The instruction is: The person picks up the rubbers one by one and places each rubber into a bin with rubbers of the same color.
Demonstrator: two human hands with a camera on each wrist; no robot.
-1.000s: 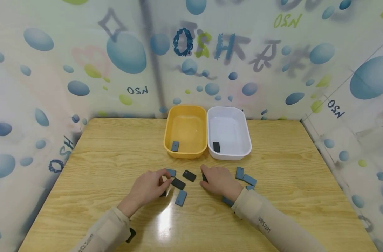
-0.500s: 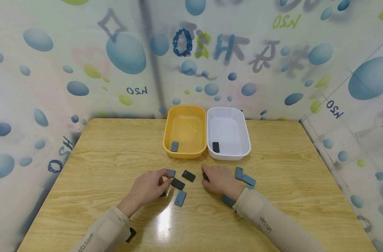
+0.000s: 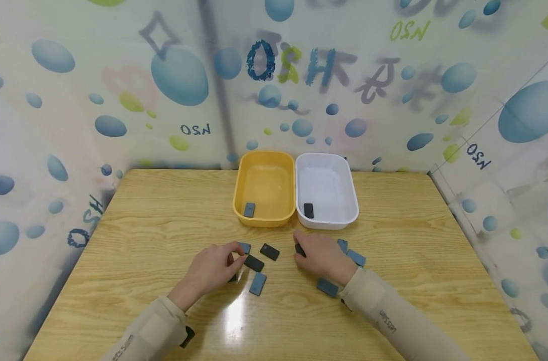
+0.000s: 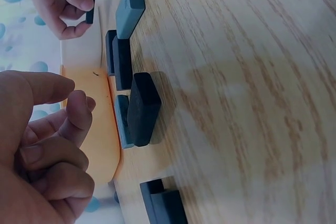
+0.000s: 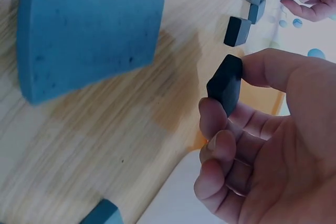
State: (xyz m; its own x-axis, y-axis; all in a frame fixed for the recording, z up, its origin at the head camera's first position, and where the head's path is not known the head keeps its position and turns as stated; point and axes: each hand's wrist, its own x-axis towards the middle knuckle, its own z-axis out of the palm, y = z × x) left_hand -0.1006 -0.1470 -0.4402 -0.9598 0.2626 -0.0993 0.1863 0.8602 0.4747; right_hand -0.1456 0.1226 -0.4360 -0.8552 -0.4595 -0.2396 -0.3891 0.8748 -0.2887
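1 bench carries 1 yellow tray with 1 blue block inside, and 1 white tray with 1 black block inside. There are 1 left hand and 1 right hand, the right one pinching 1 more black block. Also on the bench are at least 5 blue blocks and 3 black blocks; hidden ones make exact totals unclear.

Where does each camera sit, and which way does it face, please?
Head: on the person's head, facing forward and down at the table; left hand, right hand and both sleeves show.
Left wrist: on that wrist, facing its own hand and nearby blocks; the right hand shows farther off.
Right wrist: on that wrist, facing its own hand pinching a black block.
Both wrist views share both hands and the yellow tray.
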